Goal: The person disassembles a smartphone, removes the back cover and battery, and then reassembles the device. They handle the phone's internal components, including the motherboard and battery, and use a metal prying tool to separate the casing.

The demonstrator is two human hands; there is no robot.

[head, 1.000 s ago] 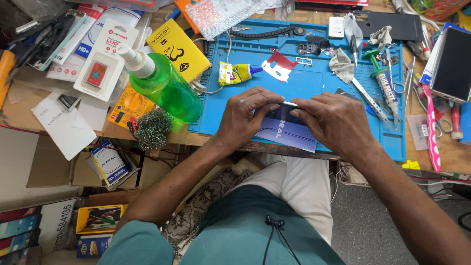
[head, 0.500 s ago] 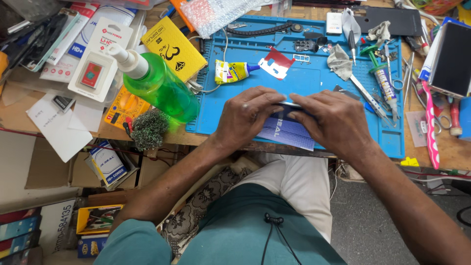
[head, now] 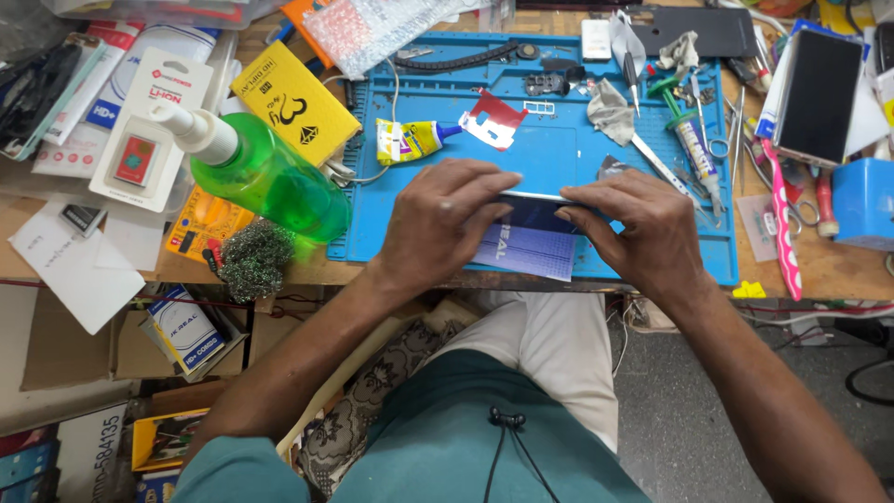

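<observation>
Both hands meet at the near edge of the blue work mat (head: 559, 149), grasping a slim dark phone (head: 535, 210) between them. The left hand (head: 442, 224) lies over the phone's left end with its fingers curled along the far edge, and the right hand (head: 643, 228) clasps the right end the same way. The phone seems to be tipped up on its long edge, though the fingers hide too much to be sure. Under it, on the mat, lies a blue-violet printed sheet (head: 526, 250) that reaches to the table's near edge. Left of the left hand, a green spray bottle (head: 265, 177) lies on its side, with a tuft of steel wool (head: 253, 256) just near of it. Farther on the mat lies a small yellow glue tube (head: 410, 142), beside it a red-and-white film piece (head: 494, 121).
</observation>
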